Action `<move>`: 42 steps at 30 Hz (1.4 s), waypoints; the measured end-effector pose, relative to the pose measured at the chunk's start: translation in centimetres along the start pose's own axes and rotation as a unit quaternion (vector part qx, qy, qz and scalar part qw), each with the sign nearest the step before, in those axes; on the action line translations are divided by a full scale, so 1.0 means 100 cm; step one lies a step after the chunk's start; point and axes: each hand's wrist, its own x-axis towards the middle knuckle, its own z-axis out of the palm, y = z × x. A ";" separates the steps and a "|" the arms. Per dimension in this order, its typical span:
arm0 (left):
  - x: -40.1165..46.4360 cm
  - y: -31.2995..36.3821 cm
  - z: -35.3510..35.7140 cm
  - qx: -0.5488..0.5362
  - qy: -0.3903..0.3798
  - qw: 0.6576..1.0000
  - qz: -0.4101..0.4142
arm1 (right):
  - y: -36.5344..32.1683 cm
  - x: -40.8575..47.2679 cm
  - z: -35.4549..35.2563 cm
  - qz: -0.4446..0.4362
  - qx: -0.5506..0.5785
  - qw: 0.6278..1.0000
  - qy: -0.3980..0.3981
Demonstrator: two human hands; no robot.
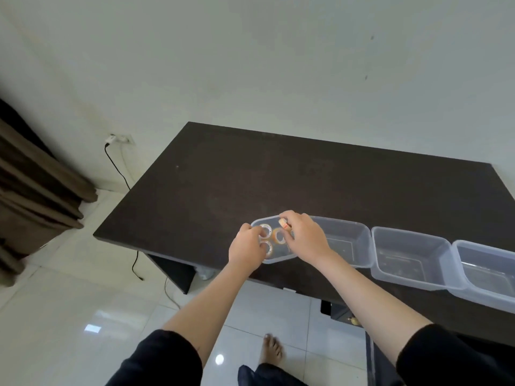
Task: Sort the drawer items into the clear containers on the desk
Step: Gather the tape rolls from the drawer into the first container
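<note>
Both bare forearms reach forward from black sleeves over the near edge of a dark brown counter [223, 176]. The left hand [246, 246] hangs palm down over the leftmost clear tub [271, 259], its fingers curled onto the tape rolls [266, 231] lying flat inside; whether that grip is clamped on a roll or only touching cannot be told. The right hand [305, 235] crosses over the same tub, its grip pinched together on one small orange-and-white tape roll [284, 224], held tilted just above the tub's far rim. At least three rolls lie in the tub.

Three more clear tubs [412, 260] stand in a touching row to the right along the counter's near edge.

Behind is a pale wall with a socket [119, 139] and a black cable [117, 168] trailing down. Brown curtains [36, 185] hang at the left. The floor is glossy white tile [83, 302], with a bare foot [271, 351] showing below. Print on the rolls is too blurred to read.
</note>
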 end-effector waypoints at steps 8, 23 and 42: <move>0.045 -0.015 0.008 0.037 -0.057 0.997 0.034 | 0.017 0.034 0.020 -0.029 -0.127 0.980 -0.150; 0.014 -0.024 0.002 -0.008 -0.011 0.996 0.092 | 0.021 0.003 0.020 -0.037 -0.073 0.995 -0.054; -0.185 0.057 0.114 -0.114 -0.117 0.976 0.142 | 0.075 -0.273 -0.013 0.128 -0.001 0.989 -0.075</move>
